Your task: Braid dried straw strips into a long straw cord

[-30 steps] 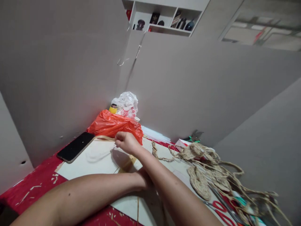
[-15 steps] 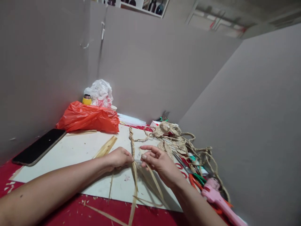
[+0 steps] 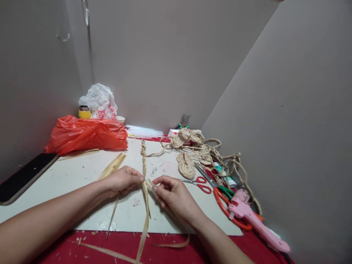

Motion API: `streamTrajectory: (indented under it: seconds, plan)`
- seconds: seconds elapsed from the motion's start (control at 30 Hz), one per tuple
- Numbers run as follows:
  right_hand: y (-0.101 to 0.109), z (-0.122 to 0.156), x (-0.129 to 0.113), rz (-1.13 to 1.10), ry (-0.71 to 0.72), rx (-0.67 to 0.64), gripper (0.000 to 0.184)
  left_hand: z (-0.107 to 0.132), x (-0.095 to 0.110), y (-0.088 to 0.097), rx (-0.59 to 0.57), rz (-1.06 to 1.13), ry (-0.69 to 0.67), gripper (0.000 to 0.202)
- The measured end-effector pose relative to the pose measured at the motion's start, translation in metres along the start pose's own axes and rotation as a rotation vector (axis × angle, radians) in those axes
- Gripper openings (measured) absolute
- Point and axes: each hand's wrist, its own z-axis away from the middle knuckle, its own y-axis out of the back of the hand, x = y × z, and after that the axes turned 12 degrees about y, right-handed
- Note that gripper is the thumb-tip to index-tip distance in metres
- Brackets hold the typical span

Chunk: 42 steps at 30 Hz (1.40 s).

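Note:
A thin braid of dried plant fibre point(image 3: 143, 157) runs down the white board point(image 3: 167, 216). My left hand point(image 3: 125, 180) pinches its lower end between thumb and fingertips. Below that grip, loose flat strands point(image 3: 145, 205) hang towards the board's front edge. Just to the right, my right hand point(image 3: 172, 194) holds a pale fibre strip point(image 3: 150, 184) between thumb and index finger, its tip close to the braid. The rest of that strip is mostly hidden by the hand. Beside my left hand lies a bundle of dry husk strips point(image 3: 112, 165).
Woven fibre pieces point(image 3: 186, 165) and cord lie at the back right. Red-handled scissors point(image 3: 202, 184), orange-handled scissors point(image 3: 220, 198) and a pink glue gun point(image 3: 254, 220) are on the right. A phone point(image 3: 26, 176) and a red plastic bag point(image 3: 88, 135) lie left.
My right hand has moved in closer to the braid with the strip, which earlier trailed down towards the front. My left hand keeps its pinch. The camera view has tilted down and turned right.

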Motion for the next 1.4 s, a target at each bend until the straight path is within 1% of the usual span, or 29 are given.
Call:
streamTrajectory:
  seconds: [0.1, 0.2, 0.37, 0.7, 0.87, 1.0, 1.1, 1.2, 1.33, 1.4]
  plan:
    - [0.0, -0.001, 0.002, 0.014, 0.013, 0.002, 0.019, 0.001, 0.002, 0.0, 0.0, 0.002, 0.011, 0.035]
    - [-0.002, -0.003, 0.002, 0.024, -0.014, 0.024, 0.018, 0.001, 0.004, -0.001, 0.004, 0.011, 0.018, 0.032]
    - [-0.003, -0.006, 0.001, 0.15, 0.053, 0.094, 0.015, 0.0, 0.004, 0.0, 0.01, 0.001, 0.025, 0.028]
    - [-0.007, -0.007, 0.006, 0.162, -0.003, 0.055, 0.012, -0.001, 0.002, 0.002, 0.007, 0.001, 0.007, 0.024]
    - [-0.007, -0.01, 0.004, 0.166, -0.014, 0.02, 0.013, 0.0, 0.003, 0.001, 0.016, -0.004, 0.008, 0.024]
    - [-0.008, -0.012, 0.001, 0.194, -0.034, 0.007, 0.009, -0.001, 0.003, 0.001, 0.018, -0.009, 0.007, 0.024]
    - [-0.009, -0.013, 0.0, 0.178, -0.025, 0.021, 0.007, -0.004, -0.001, 0.0, 0.053, -0.045, -0.004, 0.023]
    - [-0.01, -0.013, 0.002, 0.153, -0.032, 0.014, 0.012, -0.006, -0.005, -0.002, 0.126, -0.104, -0.021, 0.022]
    - [-0.009, -0.014, 0.007, 0.203, -0.042, -0.067, 0.006, -0.008, -0.008, -0.006, 0.184, -0.149, -0.061, 0.02]
    - [-0.008, -0.015, 0.009, 0.232, -0.011, -0.102, 0.012, -0.009, -0.008, -0.007, 0.201, -0.162, -0.081, 0.019]
